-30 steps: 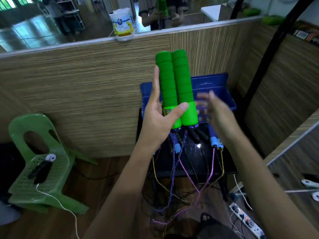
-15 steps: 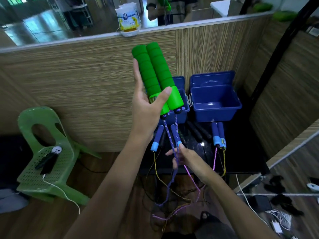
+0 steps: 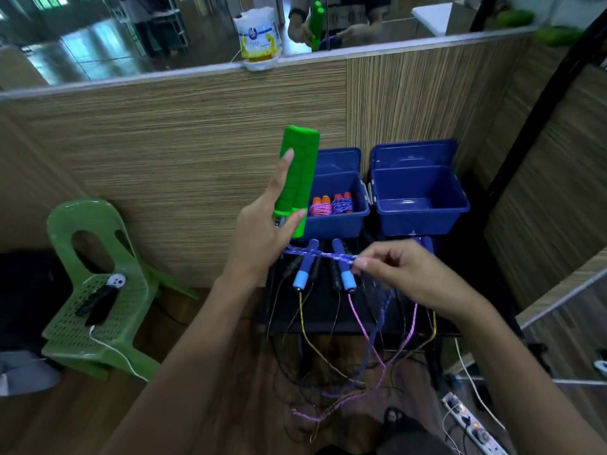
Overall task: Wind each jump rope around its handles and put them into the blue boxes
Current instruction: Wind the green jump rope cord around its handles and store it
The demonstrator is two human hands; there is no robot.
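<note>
My left hand [image 3: 262,238] grips two green foam handles [image 3: 297,175] held upright side by side. Their purple rope [image 3: 320,255] runs sideways from the handles' lower ends to my right hand [image 3: 404,274], which pinches it taut. Behind stand two open blue boxes: the left blue box [image 3: 338,224] holds two wound ropes with orange and red handles [image 3: 331,205], the right blue box [image 3: 423,218] holds nothing. Blue-handled ropes [image 3: 343,274] and black-handled ropes lie on the black table [image 3: 328,316] below the boxes, cords hanging off the front edge.
A wood-grain partition [image 3: 164,152] backs the table, with a mirror and a white-and-yellow bag [image 3: 258,34] on its ledge. A green plastic chair [image 3: 95,290] with a black device stands left. A power strip [image 3: 473,425] and cables lie on the floor at right.
My left hand lowered the green handles and turned them more upright. My right hand rose from below and drew the purple rope out sideways to the right.
</note>
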